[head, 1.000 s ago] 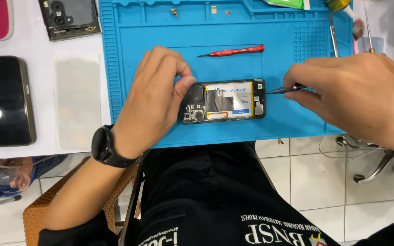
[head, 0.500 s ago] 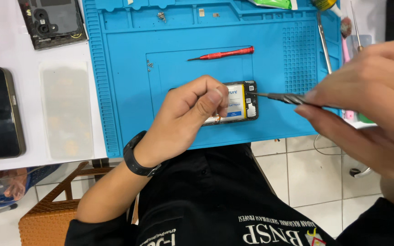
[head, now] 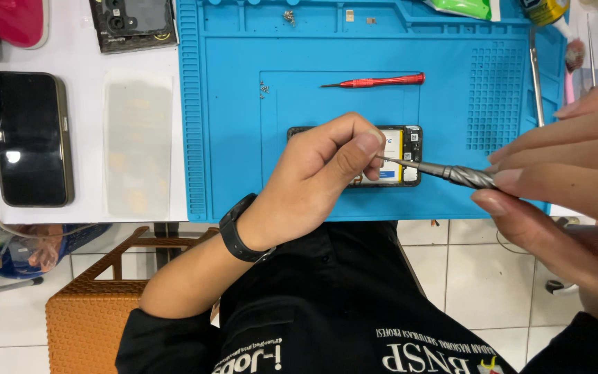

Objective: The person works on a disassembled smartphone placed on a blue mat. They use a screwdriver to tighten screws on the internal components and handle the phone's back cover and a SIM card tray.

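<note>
**Opened phone pinned on a blue repair mat**

The surface (head: 140, 41) is white and smooth, and most of it is covered by a blue silicone repair mat (head: 243, 173) with moulded ridges along its left edge, small trays along the top and a grid of tiny square cells at the right. Below the near edge of the surface lie pale floor tiles (head: 479, 277) with dark grout and a brown woven-textured stool (head: 84, 325).

In the mat's central recess lies the opened smartphone (head: 410, 149), back cover off, a flat pale battery and dark circuit parts showing at its right end. The left hand (head: 313, 187) lies over most of it, fingers curled and pressed together with the thumb holding the phone down; a black watch (head: 240, 237) bands the wrist. The right hand (head: 569, 173) pinches a slim metal screwdriver (head: 451, 172) with a knurled grip between thumb and fingertips, its fine tip touching the phone just beside the left thumb.

Above the phone rests a red-handled screwdriver (head: 375, 82), with a few loose screws (head: 264, 88) near it. Left of the mat sit a glossy dark smartphone (head: 29, 138), a clear matte rectangular sheet (head: 138, 145) and a black phone back cover (head: 133, 24). Steel tweezers (head: 536, 76) lie at the mat's right side.
</note>
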